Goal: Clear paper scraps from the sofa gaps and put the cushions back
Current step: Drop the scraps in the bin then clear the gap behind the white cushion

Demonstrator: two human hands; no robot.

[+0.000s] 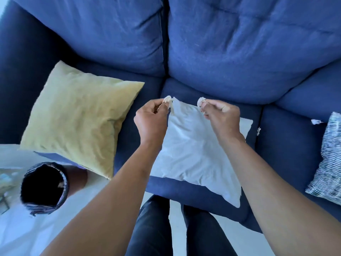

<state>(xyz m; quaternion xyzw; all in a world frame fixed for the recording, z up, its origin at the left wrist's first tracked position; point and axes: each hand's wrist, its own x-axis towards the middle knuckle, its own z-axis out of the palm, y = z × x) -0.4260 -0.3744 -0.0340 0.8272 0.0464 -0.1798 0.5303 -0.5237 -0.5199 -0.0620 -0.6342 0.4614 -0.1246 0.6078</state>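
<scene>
My left hand (150,117) and right hand (220,115), fingers each clamped on one paper scrap (167,99), above the white cushion (193,154); three cushions lie on the sofa (221,52).

Bin (44,188) w/ black liner, standing open on pale floor (27,237). Person's legs in dark jeans (153,228) right of bin, well apart. Blurred items left of bin, unclear.

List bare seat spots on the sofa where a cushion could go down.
Free: the blue strip between yellow cushion and white cushion, and the seat between white cushion and patterned cushion, though paper scraps lie there. Crowded: mid-seat, where left hand and right hand pinch scraps.
</scene>
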